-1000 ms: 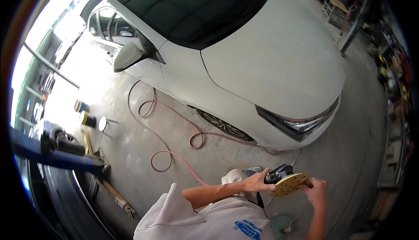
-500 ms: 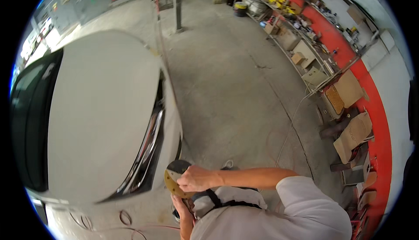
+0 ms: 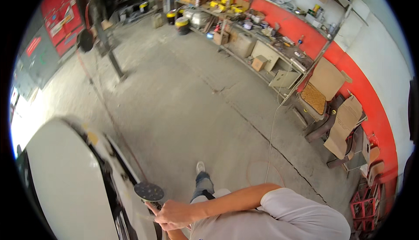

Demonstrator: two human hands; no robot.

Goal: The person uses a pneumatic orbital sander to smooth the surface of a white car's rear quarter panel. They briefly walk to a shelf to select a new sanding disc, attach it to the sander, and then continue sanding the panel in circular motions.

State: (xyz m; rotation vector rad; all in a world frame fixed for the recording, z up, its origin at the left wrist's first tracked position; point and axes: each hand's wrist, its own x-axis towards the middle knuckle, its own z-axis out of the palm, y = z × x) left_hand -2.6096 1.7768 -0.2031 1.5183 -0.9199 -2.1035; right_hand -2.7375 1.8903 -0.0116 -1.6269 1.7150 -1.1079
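Observation:
A sander (image 3: 158,204) is turned up so that its round black pad (image 3: 149,192), dotted with holes, shows bare. My left hand (image 3: 152,207), mostly hidden behind the right, is closed round the sander's body just under the pad. Across it lies my right hand (image 3: 175,214), fingers curled; whatever they hold is hidden or blurred. Both hands are beside the front end of a pale car, whose hood (image 3: 65,183) fills the lower left.
A red hose (image 3: 114,120) runs over the concrete floor. Along the red-and-white wall stand a cluttered workbench (image 3: 244,28), a chair with cardboard (image 3: 345,124) and red crates (image 3: 365,205). A post (image 3: 114,63) rises at the far left.
The yellow sanding disc that half covered the pad no longer shows on it. My right hand has come down over the left. The view has swung, and a stepping foot now shows.

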